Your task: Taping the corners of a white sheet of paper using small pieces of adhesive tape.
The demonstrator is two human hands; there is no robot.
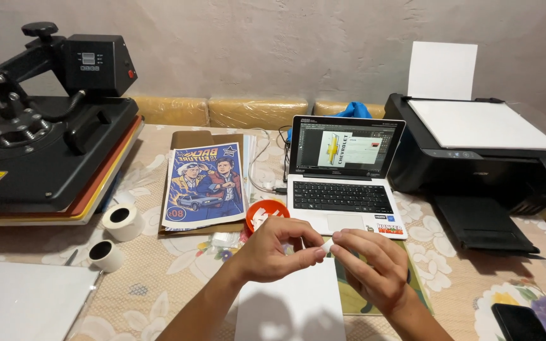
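Note:
My left hand (274, 251) and my right hand (369, 265) meet over the table's front middle. Together they pinch a small white piece (327, 245) between their fingertips. I cannot tell what the piece is. Under the hands lies a white sheet (291, 307), partly over a green cutting mat (349, 297). An orange tape dispenser (266, 213) sits just beyond my left hand, touching nothing I hold.
A black heat press (39, 126) stands at the left, a black printer (481, 151) with white paper at the right. An open laptop (344, 177) sits between them, a printed poster (205, 184) beside it. Two tape rolls (122, 221), a white board (20, 302) and a dark phone (518, 322) lie nearby.

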